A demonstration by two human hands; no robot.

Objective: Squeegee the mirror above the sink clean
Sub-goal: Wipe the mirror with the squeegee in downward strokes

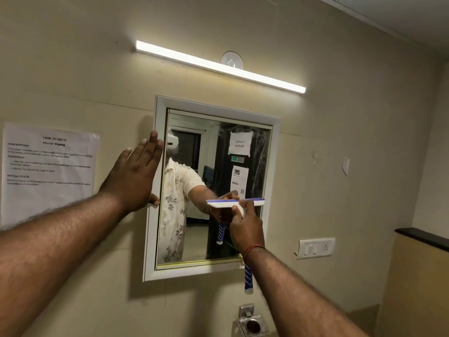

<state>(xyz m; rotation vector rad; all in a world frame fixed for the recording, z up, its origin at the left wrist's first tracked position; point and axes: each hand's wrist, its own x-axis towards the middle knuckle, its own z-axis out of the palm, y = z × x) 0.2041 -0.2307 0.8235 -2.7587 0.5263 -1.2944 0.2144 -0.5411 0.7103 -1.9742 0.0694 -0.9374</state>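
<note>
Holding the squeegee (239,203) by its top, the right hand (246,227) presses the blade flat on the lower right part of the mirror (218,166). The left hand (134,173) is spread wide and flat on the mirror's white frame (151,239).

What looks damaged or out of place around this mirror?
The wall right of the mirror has a peeling flake of paint or tape and scuff marks. The switch plate sits slightly crooked. Otherwise the right hand holds the squeegee on the glass while the left hand rests on the frame.
</note>
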